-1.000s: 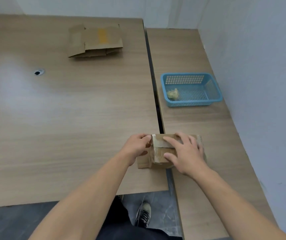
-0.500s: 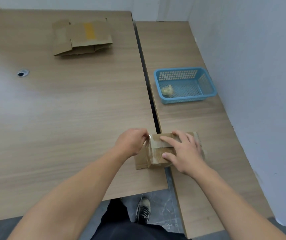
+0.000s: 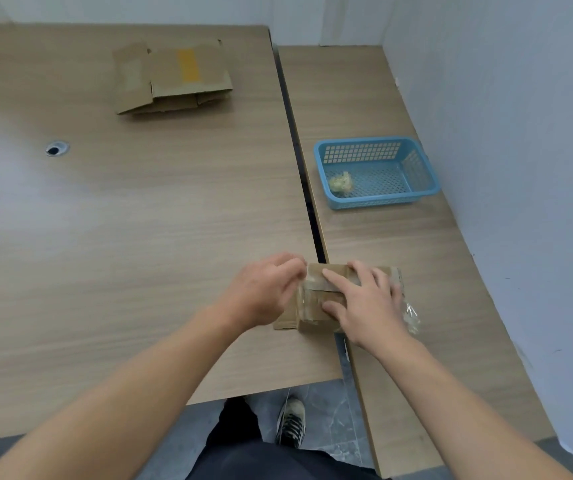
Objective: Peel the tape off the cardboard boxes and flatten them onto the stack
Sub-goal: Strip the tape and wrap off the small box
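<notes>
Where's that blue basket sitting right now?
In the head view, the blue basket sits on the right-hand table, beyond the taped box, near the wall.

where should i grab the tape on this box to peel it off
Take the grip on the tape end at the left top edge of the box, coming from the left, where the left hand pinches. The strip runs lengthwise along the top, so it should peel rightward while the right hand pins the box.
</notes>
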